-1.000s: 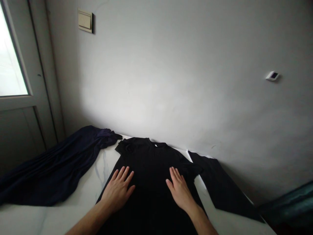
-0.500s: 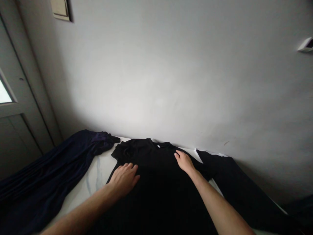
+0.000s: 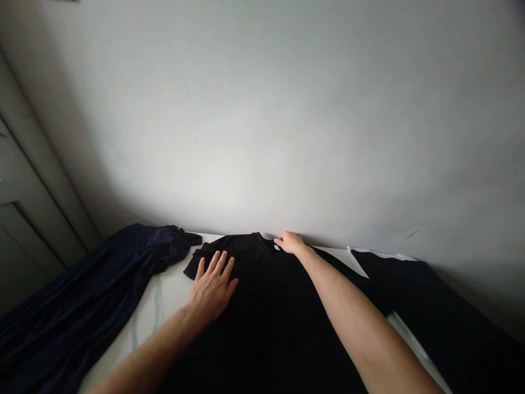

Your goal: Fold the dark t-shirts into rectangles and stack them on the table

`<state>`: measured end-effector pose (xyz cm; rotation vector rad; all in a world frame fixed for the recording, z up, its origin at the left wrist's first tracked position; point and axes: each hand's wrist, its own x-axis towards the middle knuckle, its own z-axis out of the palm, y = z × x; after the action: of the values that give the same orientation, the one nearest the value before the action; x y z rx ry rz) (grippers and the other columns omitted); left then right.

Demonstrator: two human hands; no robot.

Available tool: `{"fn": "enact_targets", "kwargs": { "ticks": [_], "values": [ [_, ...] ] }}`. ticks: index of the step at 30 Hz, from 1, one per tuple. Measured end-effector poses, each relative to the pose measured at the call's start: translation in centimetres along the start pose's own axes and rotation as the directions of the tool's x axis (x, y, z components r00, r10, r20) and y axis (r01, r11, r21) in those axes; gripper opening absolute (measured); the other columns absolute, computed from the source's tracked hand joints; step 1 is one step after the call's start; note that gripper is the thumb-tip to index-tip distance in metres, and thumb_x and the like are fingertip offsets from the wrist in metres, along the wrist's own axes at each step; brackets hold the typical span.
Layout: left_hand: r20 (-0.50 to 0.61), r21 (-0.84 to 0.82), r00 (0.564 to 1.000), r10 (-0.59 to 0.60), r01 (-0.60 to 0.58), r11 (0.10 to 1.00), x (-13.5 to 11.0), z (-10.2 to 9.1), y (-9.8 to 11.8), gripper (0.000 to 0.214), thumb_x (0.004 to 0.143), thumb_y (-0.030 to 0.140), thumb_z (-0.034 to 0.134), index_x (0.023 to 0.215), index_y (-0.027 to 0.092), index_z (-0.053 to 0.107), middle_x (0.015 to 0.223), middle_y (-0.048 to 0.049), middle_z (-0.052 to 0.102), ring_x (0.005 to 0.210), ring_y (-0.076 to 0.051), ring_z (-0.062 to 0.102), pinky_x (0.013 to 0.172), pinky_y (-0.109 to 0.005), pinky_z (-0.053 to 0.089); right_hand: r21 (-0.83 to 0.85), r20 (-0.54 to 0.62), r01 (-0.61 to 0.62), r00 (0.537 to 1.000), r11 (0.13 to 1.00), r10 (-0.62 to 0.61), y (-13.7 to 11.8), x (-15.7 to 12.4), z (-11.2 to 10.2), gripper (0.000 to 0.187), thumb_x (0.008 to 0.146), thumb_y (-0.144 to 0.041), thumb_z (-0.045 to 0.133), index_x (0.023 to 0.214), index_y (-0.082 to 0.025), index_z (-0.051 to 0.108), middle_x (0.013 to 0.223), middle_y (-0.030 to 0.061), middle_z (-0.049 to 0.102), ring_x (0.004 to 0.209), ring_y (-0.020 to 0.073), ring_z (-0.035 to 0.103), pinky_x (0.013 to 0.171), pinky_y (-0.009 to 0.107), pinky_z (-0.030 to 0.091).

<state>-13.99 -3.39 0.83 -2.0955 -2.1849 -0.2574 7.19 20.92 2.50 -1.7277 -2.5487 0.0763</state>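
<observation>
Near the wall (image 3: 266, 137), on the worktop (image 3: 168, 290), a black T-shirt (image 3: 262, 317) lies spread out and unfolded; I judge the flattening mostly done, the collar (image 3: 266, 244) end less settled. My left hand (image 3: 212, 287) rests on it, fingers apart; my right hand (image 3: 290, 242) has fingers curled at the collar, whether pinching cloth I cannot tell.

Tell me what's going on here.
A person is handling a black shirt laid out on a white table. The left hand is palm down over it, near one sleeve; the right hand is at the collar by the white tag, its grip unclear. Dark blue clothing lies to the left, black clothing to the right.
</observation>
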Motion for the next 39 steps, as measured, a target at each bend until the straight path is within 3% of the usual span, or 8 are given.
{"fn": "enact_targets", "kwargs": {
  "ticks": [8,15,21,25,29,32,35,39],
  "values": [
    [0.104,-0.015,0.989,-0.109,0.112,0.994,0.0,0.7,-3.1,0.060,0.103,0.047,0.041,0.157,0.022,0.039,0.166,-0.0120,0.027,0.155,-0.034,0.021,0.122,-0.064,0.020,-0.049,-0.293,-0.103,0.952,0.993,0.084,0.7,-1.4,1.3,0.027,0.102,-0.037,0.052,0.103,-0.023,0.076,0.109,0.0097,0.077,0.098,0.0210,0.070,0.080,0.028,0.046],
    [0.070,0.013,0.983,-0.170,0.170,0.985,-0.1,0.7,-4.3,0.054,0.103,0.043,0.042,0.152,0.022,0.047,0.163,-0.0108,0.037,0.154,-0.035,0.025,0.120,-0.067,0.021,-0.086,-0.271,-0.103,0.959,0.991,0.077,0.8,-0.9,1.9,0.025,0.100,-0.038,0.057,0.099,-0.023,0.077,0.102,0.0110,0.078,0.093,0.0214,0.072,0.079,0.029,0.047],
    [-0.110,-0.126,0.950,-0.292,0.278,0.952,3.5,-0.9,-6.8,0.043,0.102,0.034,0.041,0.136,0.018,0.062,0.144,-0.0136,0.061,0.132,-0.029,0.056,0.109,-0.042,0.046,-0.079,-0.215,-0.046,0.976,0.996,0.029,1.1,-1.5,1.1,0.024,0.099,-0.037,0.058,0.097,-0.024,0.077,0.100,0.0090,0.079,0.092,0.0223,0.072,0.078,0.030,0.048],
    [0.034,-0.189,0.874,-0.484,0.482,0.856,7.2,-2.2,-8.3,0.052,0.099,0.051,0.039,0.115,0.013,0.072,0.118,-0.0200,0.072,0.112,-0.035,0.068,0.093,-0.041,0.053,-0.080,-0.192,-0.022,0.981,0.997,0.006,1.2,-1.9,0.9,0.028,0.101,-0.038,0.053,0.098,-0.024,0.077,0.101,0.0096,0.079,0.093,0.0242,0.073,0.078,0.032,0.048],
    [0.173,-0.131,0.838,-0.518,0.541,0.831,8.9,-2.8,-8.8,0.063,0.088,0.069,0.049,0.097,0.013,0.075,0.111,-0.0241,0.074,0.106,-0.041,0.070,0.082,-0.042,0.054,-0.099,-0.180,0.042,0.982,0.994,-0.059,0.5,-1.8,0.7,0.033,0.102,-0.043,0.051,0.098,-0.023,0.077,0.105,0.0101,0.078,0.097,0.0254,0.072,0.082,0.033,0.048],
    [0.240,-0.159,0.861,-0.449,0.491,0.856,9.3,-2.9,-9.1,0.035,0.083,0.050,0.063,0.084,0.017,0.076,0.100,-0.0166,0.077,0.098,-0.034,0.072,0.076,-0.034,0.053,-0.087,-0.166,0.145,0.973,0.986,-0.158,-0.8,-1.3,0.4,0.030,0.102,-0.040,0.052,0.103,-0.023,0.076,0.111,0.0097,0.077,0.103,0.0240,0.070,0.088,0.031,0.047],
    [0.193,-0.272,0.885,-0.424,0.463,0.844,9.5,-2.8,-9.5,0.015,0.081,0.030,0.065,0.076,0.019,0.074,0.086,-0.0099,0.076,0.089,-0.027,0.072,0.073,-0.029,0.050,-0.018,-0.141,0.236,0.961,0.972,-0.236,-2.7,-0.6,0.4,0.025,0.101,-0.037,0.053,0.106,-0.026,0.075,0.112,0.0071,0.077,0.105,0.0210,0.069,0.089,0.028,0.045],
    [0.109,-0.339,0.885,-0.452,0.461,0.820,9.8,-2.7,-9.8,0.017,0.087,0.026,0.059,0.088,0.018,0.074,0.088,-0.0079,0.076,0.088,-0.023,0.071,0.075,-0.028,0.049,0.100,-0.147,0.107,0.985,0.989,-0.092,-5.2,0.3,0.7,0.041,0.103,-0.048,0.045,0.093,-0.024,0.076,0.100,0.0091,0.078,0.093,0.0210,0.072,0.076,0.027,0.046]
  ]
}}
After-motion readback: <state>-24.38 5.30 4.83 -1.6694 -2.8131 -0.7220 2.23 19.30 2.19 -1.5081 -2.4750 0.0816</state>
